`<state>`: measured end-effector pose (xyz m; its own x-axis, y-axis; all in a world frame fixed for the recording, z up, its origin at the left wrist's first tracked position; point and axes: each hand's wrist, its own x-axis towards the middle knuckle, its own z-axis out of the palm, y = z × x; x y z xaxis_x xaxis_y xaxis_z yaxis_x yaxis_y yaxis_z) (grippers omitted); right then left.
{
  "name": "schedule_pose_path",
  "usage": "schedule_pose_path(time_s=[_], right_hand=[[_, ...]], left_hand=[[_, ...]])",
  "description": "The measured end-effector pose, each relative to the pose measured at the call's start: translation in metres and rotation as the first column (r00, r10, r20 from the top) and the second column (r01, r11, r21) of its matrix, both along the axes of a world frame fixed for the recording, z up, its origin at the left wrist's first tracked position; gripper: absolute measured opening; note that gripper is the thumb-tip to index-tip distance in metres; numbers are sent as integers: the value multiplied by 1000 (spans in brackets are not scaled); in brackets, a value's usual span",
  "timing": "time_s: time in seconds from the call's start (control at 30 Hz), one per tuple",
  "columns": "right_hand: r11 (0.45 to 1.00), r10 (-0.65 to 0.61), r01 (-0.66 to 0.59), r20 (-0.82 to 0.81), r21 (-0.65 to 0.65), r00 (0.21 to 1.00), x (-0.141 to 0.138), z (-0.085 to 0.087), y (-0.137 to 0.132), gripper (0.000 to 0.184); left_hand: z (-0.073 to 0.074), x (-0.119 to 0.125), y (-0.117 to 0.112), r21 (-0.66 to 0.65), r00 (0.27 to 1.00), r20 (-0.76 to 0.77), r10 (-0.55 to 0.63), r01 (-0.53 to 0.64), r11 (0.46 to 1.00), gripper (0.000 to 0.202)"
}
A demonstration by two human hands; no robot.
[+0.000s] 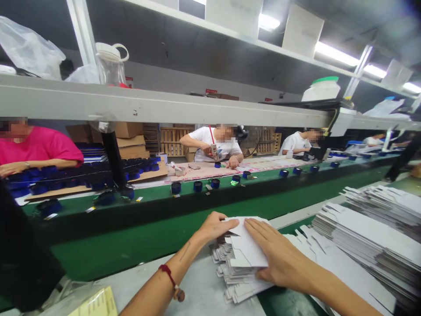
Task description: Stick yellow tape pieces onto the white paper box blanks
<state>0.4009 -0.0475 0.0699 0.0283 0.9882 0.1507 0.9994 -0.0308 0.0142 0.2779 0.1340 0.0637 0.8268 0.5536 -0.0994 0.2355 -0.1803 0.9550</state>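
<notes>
A stack of flat, folded white cardboard boxes (243, 252) stands in front of me on the grey worktop, its layers slightly uneven. My left hand (213, 228) grips the far left corner, with the thumb over the top sheet. Around the right side goes my right hand (274, 250), fingers across the top and thumb low on the near side. Both hands are closed on this one stack. Part of its right side is hidden behind my right hand.
More flat white boxes (371, 237) are piled to the right. Beyond the worktop (200, 285), a green conveyor belt (158, 197) carries several dark blue round items. Several people sit across it, one holding a tool. A yellow-labelled packet (95, 303) lies at lower left. A shelf beam (197, 107) crosses above.
</notes>
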Motion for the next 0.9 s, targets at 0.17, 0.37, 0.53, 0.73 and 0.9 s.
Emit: schedule_pose_path(time_s=[0.17, 0.37, 0.53, 0.73, 0.9], right_hand=[[959, 112, -142, 131, 247, 985, 5, -15, -6, 93], [901, 141, -222, 231, 373, 963, 0, -9, -9, 91], [873, 118, -265, 349, 409, 929, -10, -2, -13, 92], [867, 98, -300, 453, 399, 886, -15, 7, -15, 89], [859, 110, -339, 508, 383, 854, -29, 20, -22, 81]], left_hand=[[12, -5, -2, 38, 998, 29, -48, 47, 998, 29], [24, -5, -12, 4, 996, 84, 0, 0, 1000, 23], [32, -12, -23, -150, 988, 148, 36, -14, 989, 13], [39, -18, -32, -353, 967, 249, 60, 32, 935, 9], [48, -32, -50, -438, 926, 320, 201, -44, 898, 24]])
